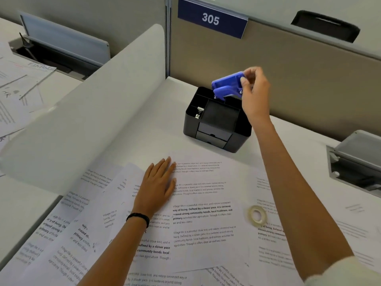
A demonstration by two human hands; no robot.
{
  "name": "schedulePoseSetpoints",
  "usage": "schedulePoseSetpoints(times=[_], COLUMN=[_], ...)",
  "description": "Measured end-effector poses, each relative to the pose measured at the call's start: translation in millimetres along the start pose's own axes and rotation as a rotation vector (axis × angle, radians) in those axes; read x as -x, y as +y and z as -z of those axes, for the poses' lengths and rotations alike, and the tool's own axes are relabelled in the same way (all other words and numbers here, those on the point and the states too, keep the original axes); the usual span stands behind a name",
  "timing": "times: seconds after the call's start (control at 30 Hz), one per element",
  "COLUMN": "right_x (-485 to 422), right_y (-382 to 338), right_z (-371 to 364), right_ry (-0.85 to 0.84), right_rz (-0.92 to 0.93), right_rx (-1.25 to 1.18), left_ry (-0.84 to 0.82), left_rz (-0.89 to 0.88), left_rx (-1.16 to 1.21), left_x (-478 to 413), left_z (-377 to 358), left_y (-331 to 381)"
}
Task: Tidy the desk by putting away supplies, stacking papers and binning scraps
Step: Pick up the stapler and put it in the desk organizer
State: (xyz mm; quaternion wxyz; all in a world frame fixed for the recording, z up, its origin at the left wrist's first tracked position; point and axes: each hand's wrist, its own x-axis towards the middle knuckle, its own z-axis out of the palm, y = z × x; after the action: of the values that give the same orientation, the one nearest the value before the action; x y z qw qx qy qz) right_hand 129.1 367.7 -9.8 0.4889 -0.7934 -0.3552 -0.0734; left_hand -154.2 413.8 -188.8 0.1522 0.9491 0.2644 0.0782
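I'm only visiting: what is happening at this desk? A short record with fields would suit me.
right hand: pinches a blue tool just above the black organizer
left hand: flat on the printed papers
tape roll: lies on the papers, beside the right forearm
wall sign: reads 305

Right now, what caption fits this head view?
Right hand holds a blue tool over the black organizer; left hand rests on papers.
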Motion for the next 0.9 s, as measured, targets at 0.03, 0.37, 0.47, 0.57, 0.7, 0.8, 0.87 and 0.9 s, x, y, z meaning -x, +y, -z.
schedulePoseSetpoints(times=[0.03,0.37,0.47,0.57,0.7,0.8,0.87,0.9], right_x=[-6,-36,-42,-49,-50,-46,-42,-40], right_y=[3,24,24,29,36,42,46,48], right_z=[-6,-44,-47,-49,-58,-67,-72,-74], right_ry=[0.016,-0.095,-0.094,-0.072,-0.126,-0.15,-0.163,-0.173], right_rz=[-0.013,0.004,0.0,-0.036,-0.055,-0.031,-0.04,-0.046], right_rx=[0.016,0.228,0.242,0.242,0.291,0.345,0.347,0.347], left_ry=[0.002,0.024,0.028,0.031,0.029,0.03,0.032,0.037], left_rz=[0.0,-0.002,-0.004,-0.007,-0.003,-0.008,-0.008,-0.008], left_rx=[-0.004,-0.009,0.002,0.0,-0.01,-0.011,-0.013,-0.013], left_x=[0,0,0,0,1,0,0,0], left_z=[0,0,-1,-1,-2,-1,-2,-2], left_y=[0,0,0,0,-1,-1,-1,-1])
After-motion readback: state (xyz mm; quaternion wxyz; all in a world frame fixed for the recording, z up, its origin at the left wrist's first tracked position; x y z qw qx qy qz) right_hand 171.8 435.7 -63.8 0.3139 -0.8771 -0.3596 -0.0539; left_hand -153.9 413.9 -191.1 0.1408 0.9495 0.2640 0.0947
